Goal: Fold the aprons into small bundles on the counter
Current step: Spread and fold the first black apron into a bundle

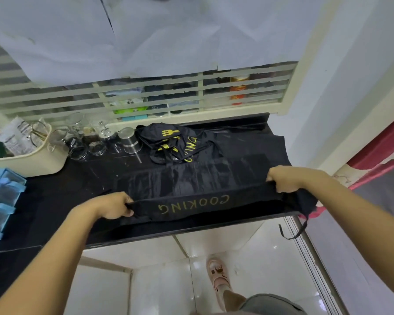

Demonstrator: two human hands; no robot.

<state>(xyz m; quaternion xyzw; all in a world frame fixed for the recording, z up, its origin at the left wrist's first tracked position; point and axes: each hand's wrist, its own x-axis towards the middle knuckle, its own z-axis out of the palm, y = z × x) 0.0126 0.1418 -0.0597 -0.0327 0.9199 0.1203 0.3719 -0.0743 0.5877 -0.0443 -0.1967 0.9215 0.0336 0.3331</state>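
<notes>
The black desk (55,201) and the black cloth run together, so you can hardly tell where the spread apron (191,180) ends on its far and left sides. The desk's own left end is cut off by the frame. The apron's right end sags off the desk's corner under your right wrist, and the folds there cannot be made out. Behind it, a crumpled heap of aprons (178,144) sits near the back of the desk. You cannot count how many it holds, and its yellow lettering is half buried in the creases.

The spread apron lies across the right half of the desk, with its near edge raised and turned over into a long band stretched between your two hands. Your left hand (114,206) grips the band's left end, fingers curled round the cloth and their tips hidden in it. Your right hand (287,178) grips the right end, knuckles up and fingertips tucked under the fabric.

The cloth is black and slightly glossy, marked with a grid of old crease lines. The band shows the word "COOKING" in yellow, upside down from where you stand. A thin black strap (293,233) dangles from the right end, below the desk's edge.
</notes>
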